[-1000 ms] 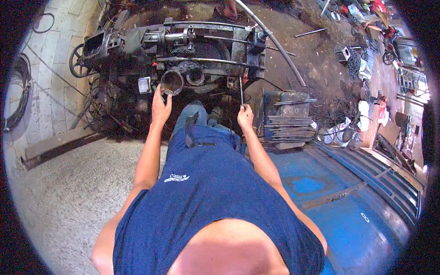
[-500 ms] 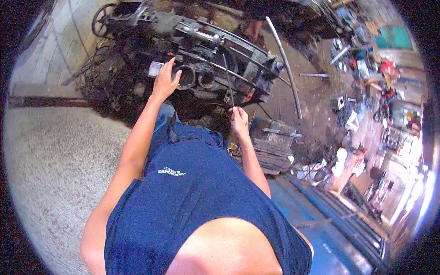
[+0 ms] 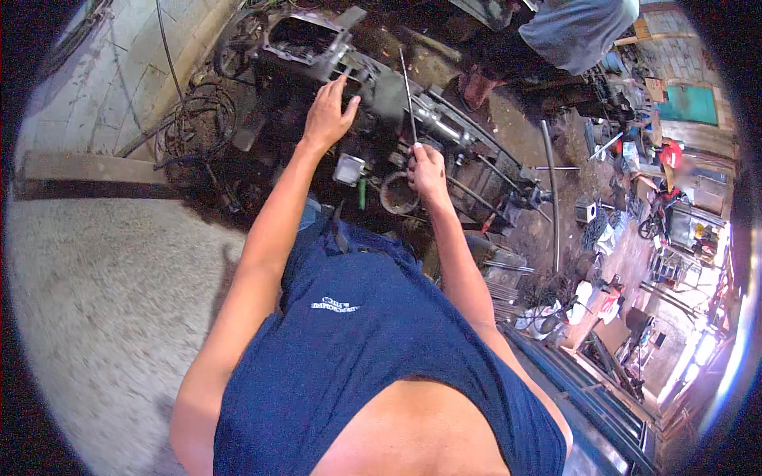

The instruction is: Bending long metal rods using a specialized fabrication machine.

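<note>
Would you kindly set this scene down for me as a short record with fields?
Left hand: open, fingers spread at the dark machine; contact unclear
Right hand: gripping a thin rod, far end raised away from the body
Between forearms: pale squarish container, round metal opening
Far left: looped cables
Right: long pipe

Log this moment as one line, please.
left hand: open, near machine, contact unclear | right hand: gripping thin rod | nearby: pale boxy object, green object
</note>
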Action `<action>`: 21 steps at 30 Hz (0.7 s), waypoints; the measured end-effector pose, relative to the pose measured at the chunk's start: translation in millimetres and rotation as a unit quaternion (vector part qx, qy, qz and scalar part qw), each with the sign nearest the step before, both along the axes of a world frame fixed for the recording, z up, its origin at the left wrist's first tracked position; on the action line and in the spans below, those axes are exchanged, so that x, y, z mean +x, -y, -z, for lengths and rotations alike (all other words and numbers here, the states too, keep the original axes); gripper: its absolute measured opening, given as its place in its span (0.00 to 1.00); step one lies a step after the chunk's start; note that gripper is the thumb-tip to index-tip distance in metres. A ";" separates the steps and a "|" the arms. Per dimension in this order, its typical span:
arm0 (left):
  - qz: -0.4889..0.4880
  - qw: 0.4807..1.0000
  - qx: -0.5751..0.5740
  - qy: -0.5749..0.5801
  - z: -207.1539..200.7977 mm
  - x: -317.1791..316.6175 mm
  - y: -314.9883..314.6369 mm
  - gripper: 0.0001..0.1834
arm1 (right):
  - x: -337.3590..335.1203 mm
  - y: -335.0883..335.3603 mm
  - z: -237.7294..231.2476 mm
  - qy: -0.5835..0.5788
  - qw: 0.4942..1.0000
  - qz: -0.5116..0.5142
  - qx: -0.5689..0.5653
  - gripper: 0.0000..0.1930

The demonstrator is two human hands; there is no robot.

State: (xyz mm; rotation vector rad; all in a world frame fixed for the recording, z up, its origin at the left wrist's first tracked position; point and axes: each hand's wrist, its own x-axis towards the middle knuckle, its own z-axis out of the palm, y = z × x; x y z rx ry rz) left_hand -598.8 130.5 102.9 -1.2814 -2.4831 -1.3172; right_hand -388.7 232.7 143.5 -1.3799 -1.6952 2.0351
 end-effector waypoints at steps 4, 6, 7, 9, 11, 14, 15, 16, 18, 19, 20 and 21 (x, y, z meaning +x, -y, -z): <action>0.035 0.999 -0.021 0.005 -6.6 -75.4 4.5 0.29 | -82.0 28.5 -20.3 0.048 0.999 0.022 0.008 0.16; 0.053 0.998 -0.035 0.023 -10.5 -113.5 9.1 0.28 | -116.7 39.0 -17.7 0.048 0.999 0.015 -0.005 0.16; 0.053 0.998 -0.032 0.004 -10.0 -133.0 13.1 0.28 | -135.4 44.9 -21.7 0.058 0.998 0.010 -0.022 0.16; 0.063 0.998 -0.016 -0.024 -0.8 -175.8 17.0 0.25 | -166.9 57.7 -28.5 0.072 0.996 0.015 -0.054 0.14; 0.039 0.997 -0.032 -0.060 2.9 -219.6 18.6 0.24 | -189.0 64.5 -17.5 0.086 0.993 0.020 -0.073 0.13; -0.068 0.985 -0.123 -0.101 17.7 -288.4 20.8 0.28 | -216.8 78.8 4.4 0.090 0.993 0.059 -0.049 0.11; -0.125 0.971 -0.150 -0.140 27.7 -311.1 20.8 0.31 | -226.8 81.0 8.8 0.096 0.992 0.067 -0.053 0.11; -0.183 0.952 -0.172 -0.176 41.5 -333.9 21.1 0.33 | -238.2 84.7 13.7 0.097 0.991 0.071 -0.052 0.11; -0.196 0.949 -0.243 -0.054 64.1 -378.7 20.9 0.38 | -258.3 93.1 21.8 0.180 0.976 0.101 0.066 0.16; -0.186 0.945 -0.266 0.044 87.6 -414.7 48.1 0.37 | -273.2 106.8 10.2 0.155 0.982 0.083 0.071 0.16; -0.179 0.947 -0.264 0.044 87.4 -424.1 42.5 0.37 | -273.7 104.6 16.8 0.157 0.981 0.090 0.072 0.16; -0.146 0.941 -0.286 0.107 86.2 -433.5 38.9 0.36 | -275.3 102.4 23.2 0.151 0.978 0.068 0.125 0.16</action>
